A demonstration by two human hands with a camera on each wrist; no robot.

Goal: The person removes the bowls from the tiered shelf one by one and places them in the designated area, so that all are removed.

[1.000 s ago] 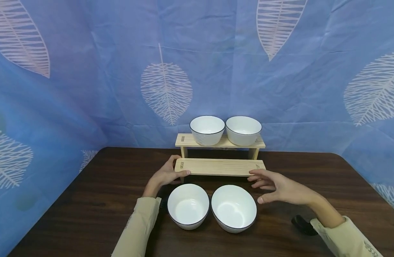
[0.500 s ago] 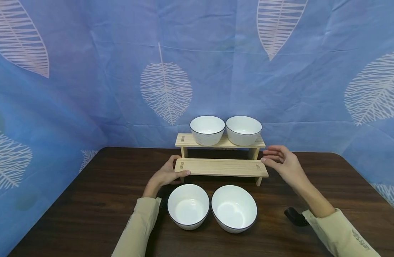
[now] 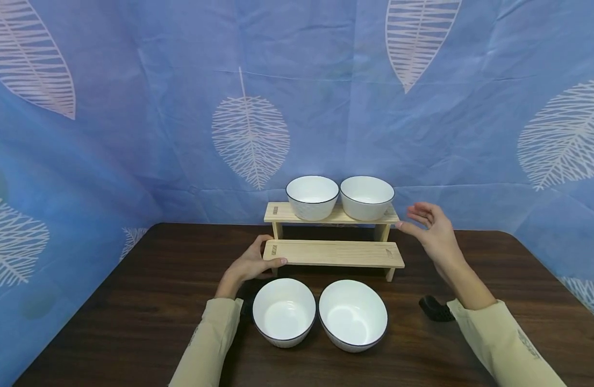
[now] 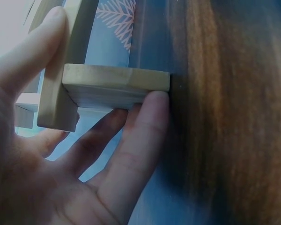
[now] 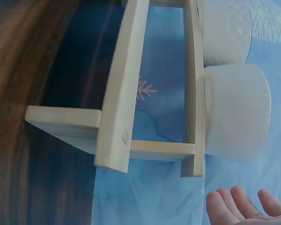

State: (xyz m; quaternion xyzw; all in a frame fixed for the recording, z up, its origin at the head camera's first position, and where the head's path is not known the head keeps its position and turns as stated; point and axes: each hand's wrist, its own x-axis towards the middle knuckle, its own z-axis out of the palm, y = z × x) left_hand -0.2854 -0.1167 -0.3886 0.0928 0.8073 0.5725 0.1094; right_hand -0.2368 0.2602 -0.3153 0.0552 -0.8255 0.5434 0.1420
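Note:
A two-tier wooden stand (image 3: 333, 252) is at the back of the table, with two white dark-rimmed bowls, a left one (image 3: 312, 196) and a right one (image 3: 367, 198), on its upper board. My left hand (image 3: 250, 262) holds the lower board's left end. In the left wrist view its thumb lies on the board (image 4: 56, 110) and its fingertips touch the leg (image 4: 117, 86) below. Beside the upper board's right end, my right hand (image 3: 434, 231) is raised with fingers loosely bent and nothing in them; the right wrist view shows its fingertips (image 5: 243, 201) near the right bowl.
Two more white bowls, one at left (image 3: 284, 312) and one at right (image 3: 352, 317), stand side by side in front of the stand on the dark wooden table (image 3: 132, 322). A blue leaf-patterned cloth (image 3: 180, 107) hangs behind the table.
My right hand has moved from the lower board's right end, back and up to beside the upper board's right end. The left hand, stand and bowls have stayed in place.

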